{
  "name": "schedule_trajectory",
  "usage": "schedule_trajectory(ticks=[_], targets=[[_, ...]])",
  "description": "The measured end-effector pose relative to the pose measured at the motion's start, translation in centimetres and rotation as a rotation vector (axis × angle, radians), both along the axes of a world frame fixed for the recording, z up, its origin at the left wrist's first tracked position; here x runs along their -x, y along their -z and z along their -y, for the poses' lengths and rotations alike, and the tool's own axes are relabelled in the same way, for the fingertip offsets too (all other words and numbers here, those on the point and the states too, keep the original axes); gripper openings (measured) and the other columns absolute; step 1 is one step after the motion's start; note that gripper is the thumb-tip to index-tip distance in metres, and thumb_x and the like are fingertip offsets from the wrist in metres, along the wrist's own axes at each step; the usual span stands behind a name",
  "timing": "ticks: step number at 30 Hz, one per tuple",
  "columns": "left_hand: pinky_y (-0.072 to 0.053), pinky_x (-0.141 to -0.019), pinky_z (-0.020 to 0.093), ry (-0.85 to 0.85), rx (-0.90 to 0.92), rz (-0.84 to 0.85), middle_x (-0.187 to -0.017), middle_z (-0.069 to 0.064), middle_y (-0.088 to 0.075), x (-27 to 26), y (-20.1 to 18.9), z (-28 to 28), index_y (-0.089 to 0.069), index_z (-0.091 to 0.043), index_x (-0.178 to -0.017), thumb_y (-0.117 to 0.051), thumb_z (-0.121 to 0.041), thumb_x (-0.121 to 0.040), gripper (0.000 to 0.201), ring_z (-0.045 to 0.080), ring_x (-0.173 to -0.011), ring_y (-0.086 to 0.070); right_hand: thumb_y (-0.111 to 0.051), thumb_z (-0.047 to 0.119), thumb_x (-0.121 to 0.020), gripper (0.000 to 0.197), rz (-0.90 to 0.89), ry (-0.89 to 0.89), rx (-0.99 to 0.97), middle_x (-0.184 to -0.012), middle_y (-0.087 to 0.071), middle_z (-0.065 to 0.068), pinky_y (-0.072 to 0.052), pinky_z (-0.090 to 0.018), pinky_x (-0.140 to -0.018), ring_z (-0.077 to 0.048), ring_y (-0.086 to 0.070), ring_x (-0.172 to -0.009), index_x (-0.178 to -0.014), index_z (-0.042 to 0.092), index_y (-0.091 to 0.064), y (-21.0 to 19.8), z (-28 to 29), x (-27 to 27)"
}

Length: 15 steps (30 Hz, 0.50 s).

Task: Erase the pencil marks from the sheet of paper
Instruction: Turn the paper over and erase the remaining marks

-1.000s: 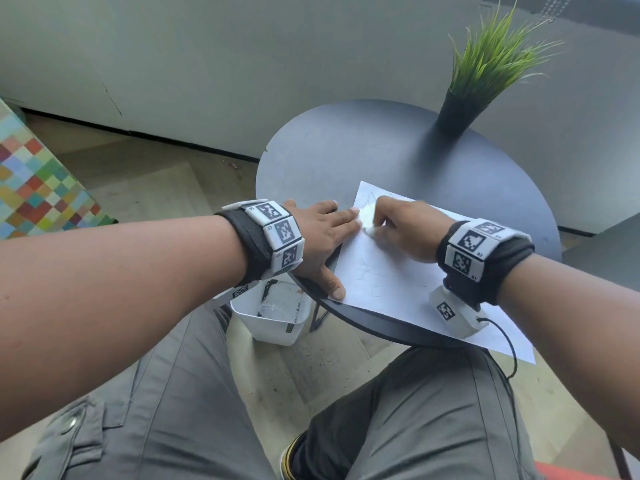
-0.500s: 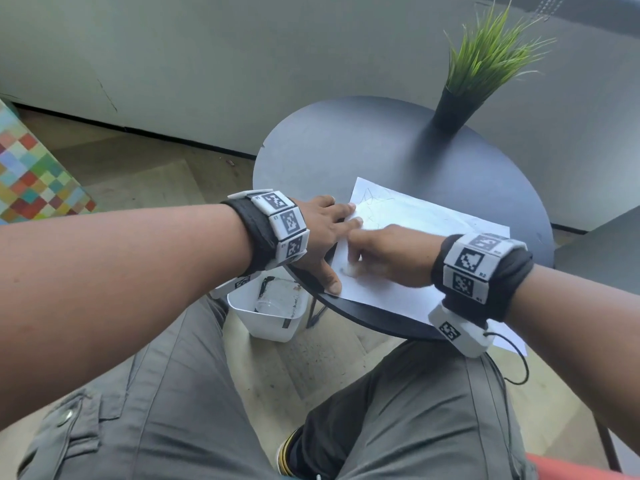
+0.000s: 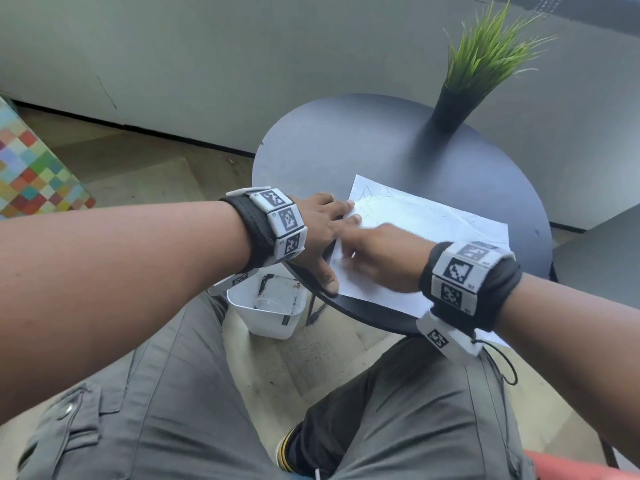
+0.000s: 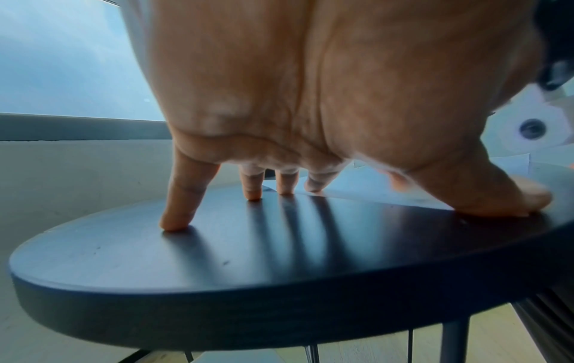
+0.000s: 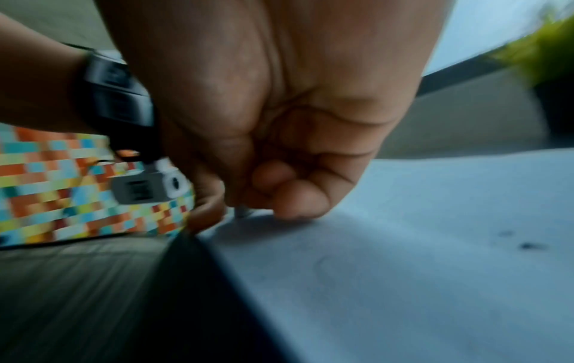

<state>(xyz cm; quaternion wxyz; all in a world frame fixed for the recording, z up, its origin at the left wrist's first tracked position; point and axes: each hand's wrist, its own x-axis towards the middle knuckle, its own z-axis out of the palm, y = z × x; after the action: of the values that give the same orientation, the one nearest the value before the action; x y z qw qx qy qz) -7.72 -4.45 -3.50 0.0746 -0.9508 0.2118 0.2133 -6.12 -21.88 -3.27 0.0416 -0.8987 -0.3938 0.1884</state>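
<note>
Paper (image 3: 433, 230) lies at the worktop's (image 3: 381, 150) near edge; left hand (image 3: 322, 230) presses its left edge, fingers straight. Right hand (image 3: 384, 261), curled on something small, probably an eraser, rubs there; pencil marks (image 3: 374, 199) remain toward the far-left corner.

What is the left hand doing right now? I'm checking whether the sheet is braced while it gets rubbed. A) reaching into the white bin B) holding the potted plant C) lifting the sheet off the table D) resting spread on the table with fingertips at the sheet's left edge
D: the left hand lies spread on the round table, its fingertips at the left edge of the sheet of paper.
</note>
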Motion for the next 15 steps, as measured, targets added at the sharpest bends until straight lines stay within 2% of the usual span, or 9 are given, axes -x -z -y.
schedule_trajectory(ticks=[1, 2, 4, 6, 8, 10, 11, 13, 15], targets=[[-0.038, -0.103, 0.057, 0.002, -0.001, 0.000, -0.164, -0.003, 0.001, 0.0, 0.0, 0.0, -0.002, -0.029, -0.156, -0.059, -0.087, -0.061, 0.125, 0.024, -0.149, -0.005, -0.052, 0.036, -0.095, 0.020, -0.057, -0.088, 0.015, -0.090, -0.061, -0.002, -0.043, -0.033, -0.073, -0.023, -0.053, -0.081, -0.105, 0.019, -0.054, 0.0, -0.1, 0.8], [-0.038, -0.103, 0.057, 0.002, 0.000, 0.001, -0.164, -0.003, 0.001, -0.1, 0.0, 0.1, -0.002, -0.029, -0.156, -0.060, -0.087, -0.061, 0.125, 0.025, -0.149, -0.005, -0.053, 0.036, -0.095, 0.019, -0.088, -0.099, 0.023, -0.088, -0.059, 0.002, -0.041, -0.031, -0.071, -0.021, -0.052, -0.080, -0.105, 0.020, -0.055, -0.1, 0.0, 0.8], [-0.038, -0.104, 0.056, -0.003, -0.004, 0.014, -0.164, -0.005, 0.001, -0.1, 0.0, 0.2, -0.002, -0.029, -0.156, -0.060, -0.086, -0.062, 0.124, 0.024, -0.148, -0.006, -0.054, 0.038, -0.093, 0.018, -0.052, 0.076, -0.027, -0.089, -0.057, 0.004, -0.039, -0.029, -0.071, -0.021, -0.054, -0.083, -0.102, 0.023, -0.055, -0.1, 0.5, -1.0], [-0.038, -0.103, 0.055, 0.002, -0.010, 0.019, -0.163, -0.004, -0.001, 0.0, 0.0, 0.2, -0.002, -0.030, -0.156, -0.059, -0.086, -0.063, 0.123, 0.025, -0.148, -0.008, -0.051, 0.042, -0.093, 0.019, 0.039, 0.259, -0.084, -0.089, -0.059, 0.000, -0.045, -0.033, -0.070, -0.026, -0.058, -0.083, -0.097, 0.024, -0.051, 0.2, 1.3, -2.2], [-0.038, -0.102, 0.058, 0.009, -0.010, -0.001, -0.163, -0.002, 0.000, -0.1, 0.0, 0.1, -0.003, -0.037, -0.154, -0.058, -0.087, -0.062, 0.119, 0.027, -0.147, -0.008, -0.049, 0.037, -0.094, 0.017, 0.053, 0.185, -0.075, -0.086, -0.059, -0.002, -0.046, -0.034, -0.070, -0.027, -0.057, -0.081, -0.099, 0.021, -0.049, 0.3, 1.4, -1.4], [-0.038, -0.102, 0.062, 0.006, -0.016, -0.026, -0.163, -0.002, 0.002, -0.2, 0.0, 0.0, 0.001, -0.044, -0.153, -0.057, -0.088, -0.061, 0.118, 0.027, -0.147, -0.006, -0.049, 0.035, -0.096, 0.017, -0.055, 0.008, -0.019, -0.082, -0.055, 0.003, -0.040, -0.031, -0.069, -0.023, -0.053, -0.078, -0.101, 0.019, -0.051, 0.0, 1.1, 0.0], [-0.037, -0.103, 0.063, 0.008, -0.021, -0.032, -0.163, -0.001, 0.003, -0.3, -0.1, 0.1, 0.003, -0.045, -0.153, -0.057, -0.089, -0.060, 0.119, 0.028, -0.147, -0.005, -0.051, 0.038, -0.095, 0.019, -0.097, -0.026, -0.007, -0.079, -0.053, 0.006, -0.038, -0.030, -0.069, -0.020, -0.052, -0.077, -0.099, 0.020, -0.051, -0.2, 1.1, 0.2], [-0.036, -0.106, 0.060, 0.016, -0.042, -0.027, -0.163, 0.001, 0.003, -0.3, -0.2, 0.5, 0.003, -0.043, -0.153, -0.058, -0.088, -0.062, 0.119, 0.030, -0.146, -0.007, -0.054, 0.042, -0.093, 0.017, -0.063, 0.096, -0.050, -0.078, -0.052, 0.010, -0.037, -0.028, -0.069, -0.019, -0.054, -0.080, -0.096, 0.025, -0.052, -0.2, 1.7, -1.3], [-0.034, -0.106, 0.055, 0.015, -0.058, -0.012, -0.163, 0.004, 0.001, -0.3, -0.3, 0.7, 0.003, -0.041, -0.154, -0.057, -0.087, -0.064, 0.118, 0.031, -0.146, -0.010, -0.053, 0.038, -0.093, 0.016, 0.054, 0.256, -0.089, -0.081, -0.055, 0.004, -0.036, -0.029, -0.066, -0.025, -0.055, -0.082, -0.098, 0.023, -0.051, 0.0, 2.3, -2.4]])
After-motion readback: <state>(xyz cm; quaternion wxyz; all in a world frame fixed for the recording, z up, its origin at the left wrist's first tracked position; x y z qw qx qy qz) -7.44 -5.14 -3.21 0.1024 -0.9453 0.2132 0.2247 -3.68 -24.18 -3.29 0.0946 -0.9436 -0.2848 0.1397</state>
